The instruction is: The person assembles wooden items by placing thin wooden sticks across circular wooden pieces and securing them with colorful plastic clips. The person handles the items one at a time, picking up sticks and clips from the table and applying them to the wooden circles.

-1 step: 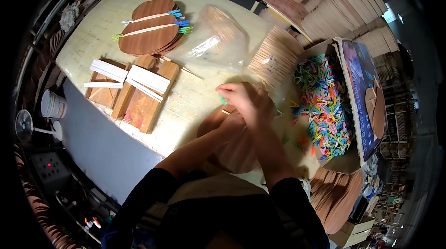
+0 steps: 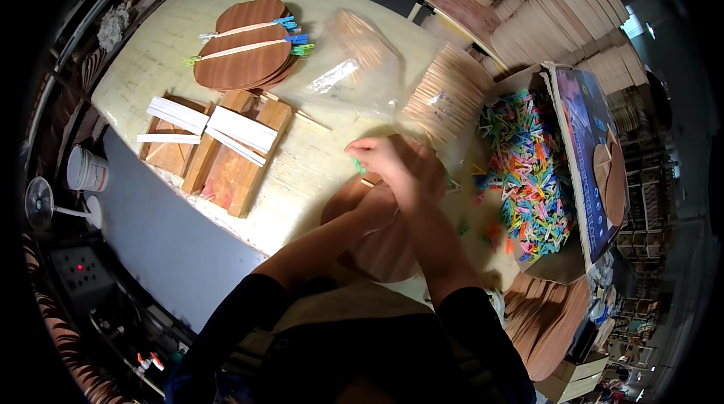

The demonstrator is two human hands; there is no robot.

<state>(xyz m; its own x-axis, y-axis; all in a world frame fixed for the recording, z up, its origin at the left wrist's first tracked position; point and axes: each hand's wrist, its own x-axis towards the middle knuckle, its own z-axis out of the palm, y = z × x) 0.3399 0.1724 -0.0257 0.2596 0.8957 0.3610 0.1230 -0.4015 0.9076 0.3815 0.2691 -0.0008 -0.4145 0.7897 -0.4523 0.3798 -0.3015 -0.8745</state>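
Note:
In front of me lie brown, curved-edged thin wooden panels (image 2: pixel 386 257), partly covered by my forearms. My right hand (image 2: pixel 381 159) crosses over the left and is closed in a pinch on a small green clip (image 2: pixel 359 166) at the panel's edge. Under the right forearm, my left hand (image 2: pixel 375 210) is closed against the panel; its fingertips are mostly hidden. The pale end of a thin wooden strip (image 2: pixel 367 182) shows just beyond it. At the far left of the table, a stack of similar panels (image 2: pixel 241 38) has two pale strips held across it by coloured clips (image 2: pixel 298 40).
Wooden jigs (image 2: pixel 237 151) with white strips stand on the left of the table. Clear plastic bags (image 2: pixel 354 57) and bundled sticks (image 2: pixel 445 95) lie beyond my hands. On the right is a carton of colourful clips (image 2: pixel 532 178), with curved brown panels (image 2: pixel 547 321) below it.
My right hand has shifted slightly left, away from the panel's middle, baring more of the brown wood. The left hand looks almost unmoved.

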